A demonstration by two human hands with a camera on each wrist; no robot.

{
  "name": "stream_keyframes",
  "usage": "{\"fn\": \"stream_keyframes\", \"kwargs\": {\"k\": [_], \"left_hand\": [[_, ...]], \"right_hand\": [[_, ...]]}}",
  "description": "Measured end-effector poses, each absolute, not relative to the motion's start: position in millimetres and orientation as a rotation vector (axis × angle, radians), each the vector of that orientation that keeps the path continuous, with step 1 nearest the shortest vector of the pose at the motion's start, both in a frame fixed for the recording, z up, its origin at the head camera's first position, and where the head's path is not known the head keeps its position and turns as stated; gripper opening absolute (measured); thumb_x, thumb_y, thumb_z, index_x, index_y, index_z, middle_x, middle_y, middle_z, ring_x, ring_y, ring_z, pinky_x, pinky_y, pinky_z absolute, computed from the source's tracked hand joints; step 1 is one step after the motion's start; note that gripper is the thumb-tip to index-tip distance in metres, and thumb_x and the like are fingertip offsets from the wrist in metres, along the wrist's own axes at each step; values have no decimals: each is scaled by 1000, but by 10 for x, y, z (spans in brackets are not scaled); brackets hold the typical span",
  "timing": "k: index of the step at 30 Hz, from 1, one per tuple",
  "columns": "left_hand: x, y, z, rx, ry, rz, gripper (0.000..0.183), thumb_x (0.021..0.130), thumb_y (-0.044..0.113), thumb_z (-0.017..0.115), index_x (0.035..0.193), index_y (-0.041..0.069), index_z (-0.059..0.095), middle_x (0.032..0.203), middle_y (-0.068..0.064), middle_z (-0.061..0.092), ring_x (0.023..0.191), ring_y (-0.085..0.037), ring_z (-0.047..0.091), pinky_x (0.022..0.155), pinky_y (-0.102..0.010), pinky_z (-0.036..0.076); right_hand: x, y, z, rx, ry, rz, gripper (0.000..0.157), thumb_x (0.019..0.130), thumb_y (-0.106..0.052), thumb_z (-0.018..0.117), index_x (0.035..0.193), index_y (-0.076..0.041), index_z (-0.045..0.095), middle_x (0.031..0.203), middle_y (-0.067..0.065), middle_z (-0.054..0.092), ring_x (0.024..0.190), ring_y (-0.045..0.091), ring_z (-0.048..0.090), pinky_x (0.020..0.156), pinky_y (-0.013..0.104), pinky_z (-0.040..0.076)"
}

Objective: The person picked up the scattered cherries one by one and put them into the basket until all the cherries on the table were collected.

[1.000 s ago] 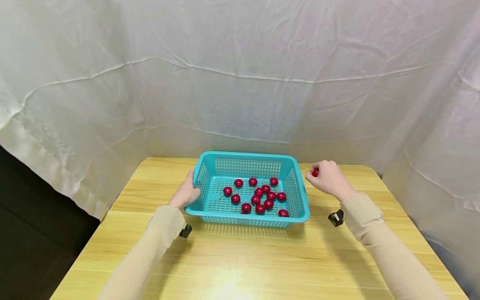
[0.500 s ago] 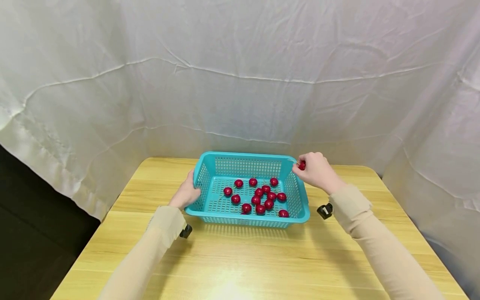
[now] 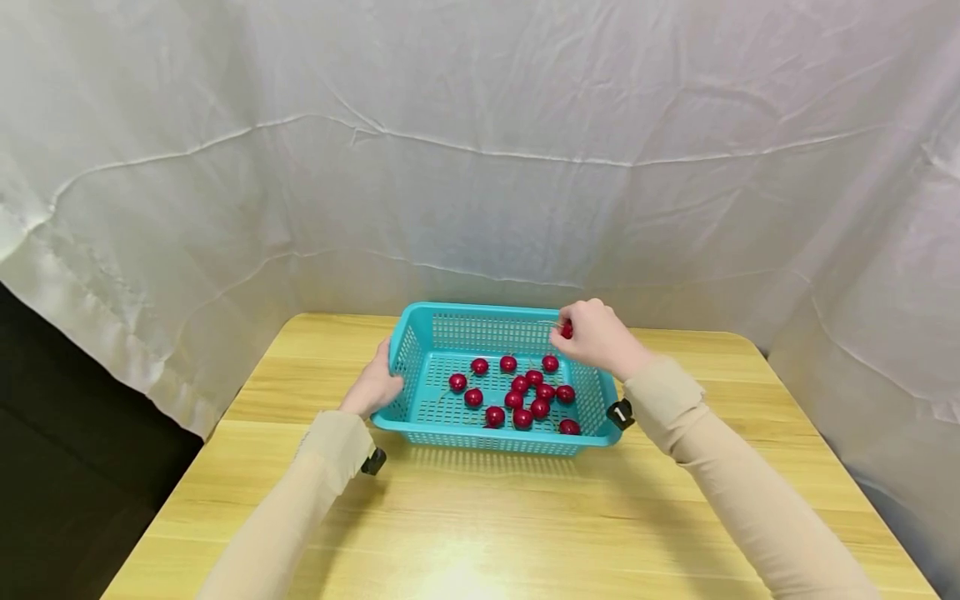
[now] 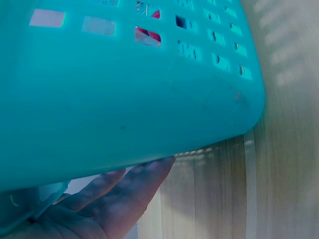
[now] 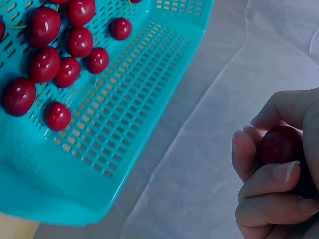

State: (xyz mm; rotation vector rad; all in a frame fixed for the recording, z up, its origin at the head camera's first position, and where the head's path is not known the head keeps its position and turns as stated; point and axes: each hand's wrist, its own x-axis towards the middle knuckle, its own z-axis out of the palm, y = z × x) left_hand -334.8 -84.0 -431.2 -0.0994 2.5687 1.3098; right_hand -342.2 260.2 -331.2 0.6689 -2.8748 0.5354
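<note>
A turquoise plastic basket (image 3: 495, 437) with perforated walls stands on the table, several red cherries (image 3: 522, 418) with thin stems spread over its floor. My left hand (image 3: 372, 385) grips its left side, thumb over the rim; in the left wrist view the fingers (image 4: 149, 181) reach along the outside of the wall. Above the basket's back right part, my right hand (image 3: 597, 335) holds a cherry (image 3: 567, 330), its stem pointing left. Seen from the right wrist, curled fingers (image 5: 271, 184) wrap around that dark red cherry (image 5: 280, 145).
The basket sits toward the back of a light wooden table (image 3: 465, 517). A pale cloth curtain (image 3: 480, 167) hangs behind the table and along both sides. A dark area (image 3: 67, 433) lies beyond the left edge.
My right hand has moved left with the cherry, from beside the basket's right rim to over its back right part. The left hand has kept its hold on the basket.
</note>
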Motion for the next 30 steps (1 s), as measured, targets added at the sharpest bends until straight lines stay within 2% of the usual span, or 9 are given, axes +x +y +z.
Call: {"fn": "stream_keyframes", "kwargs": {"k": [4,10,17,25,30], "left_hand": [[-3351,-837,-4317,-94,2570,1308,84,96,-1,41,163,20,-4,162,-26,30,142,-49,41,109,-68,40],[-3360,-833,-4332,-82,2578,1312,83,96,-1,41,163,20,-3,161,-26,30,142,-50,40,108,-69,39],[-3351,-845,-4330,-86,2575,1318,83,96,-2,41,163,19,-3,161,-26,30,142,-50,40,108,-69,40],[-3345,-844,-4320,-98,2560,1321,83,97,-1,41,163,20,-4,162,-26,29,142,-50,40,108,-69,40],[-3342,-839,-4318,-94,2565,1328,83,96,-1,41,163,19,-3,161,-27,31,141,-50,41,108,-69,41]], "right_hand": [[-3433,2490,-3311,704,-2906,530,34,89,-14,62,58,-12,50,49,-3,40,42,13,36,50,26,36],[-3458,2368,-3369,772,-2919,468,33,89,-14,63,58,-13,54,48,-2,50,41,12,44,48,24,40],[-3490,2210,-3436,811,-2949,468,36,89,-12,61,56,-16,46,48,-4,38,42,11,37,47,24,34],[-3517,1999,-3493,831,-3007,430,41,90,-16,62,55,-17,43,47,-5,36,42,10,33,47,23,32],[-3518,1890,-3511,844,-3041,355,33,91,-19,64,61,-15,51,49,-5,38,43,11,37,44,23,32]]}}
